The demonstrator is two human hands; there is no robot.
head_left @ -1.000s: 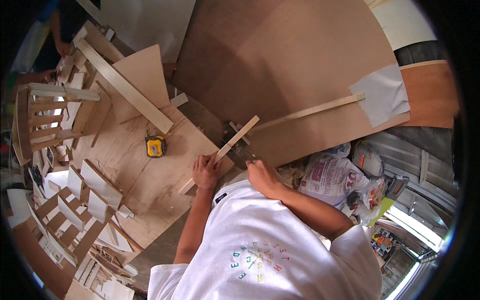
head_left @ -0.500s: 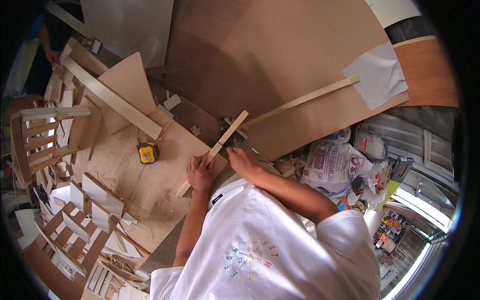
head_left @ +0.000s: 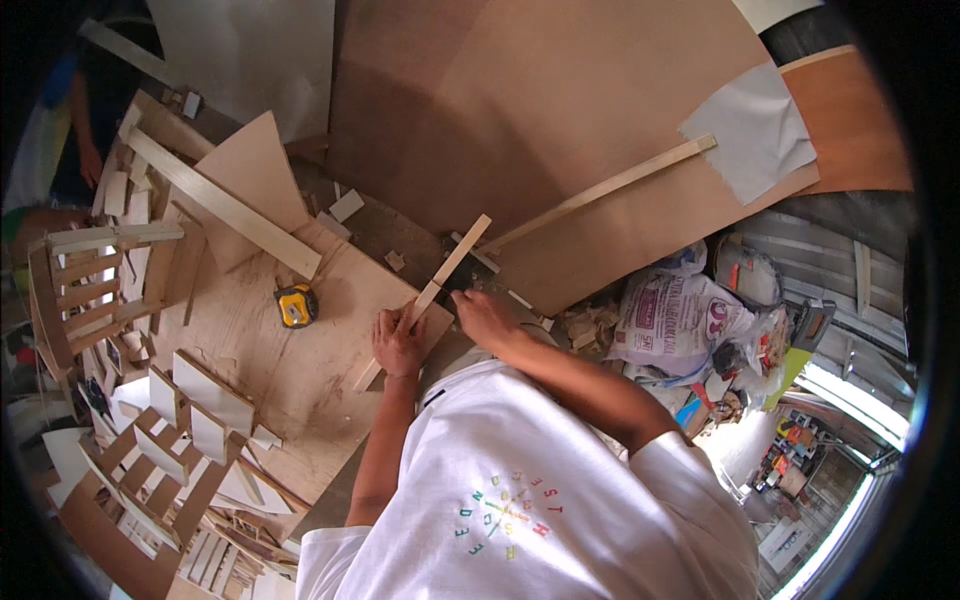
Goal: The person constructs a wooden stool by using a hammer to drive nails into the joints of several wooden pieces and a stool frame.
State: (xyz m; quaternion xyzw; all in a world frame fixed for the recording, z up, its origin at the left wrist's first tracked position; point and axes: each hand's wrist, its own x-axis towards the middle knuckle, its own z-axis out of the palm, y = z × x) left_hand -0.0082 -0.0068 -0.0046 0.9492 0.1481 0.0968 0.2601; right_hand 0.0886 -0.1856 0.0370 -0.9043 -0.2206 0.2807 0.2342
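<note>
While you worked at the corner of the worktable (head_left: 320,365), the containers stood to your right. A white sack (head_left: 675,318) with purple print sat bulging, its contents hidden from view. Just beyond it was a round, clear container (head_left: 748,272) with something orange-red inside, and beside the sack lay a clear plastic bag (head_left: 768,352) with small red and pale bits in it, too jumbled to tell apart.

The pale wooden strip (head_left: 457,258) lay across the table corner, its near end on the tabletop and its far end sticking out past the edge. Its long axis ran slantwise, from lower left up to the right, so the far end pointed forward and to your right. Your left hand (head_left: 399,345) was clamped on the strip, fingers wrapped over it near the table edge. Your right hand (head_left: 487,320) was closed around a thin dark tool (head_left: 441,288), which met the strip just ahead of your left hand. A yellow and black tape measure (head_left: 297,306) rested on the tabletop, well apart from the strip.
</note>
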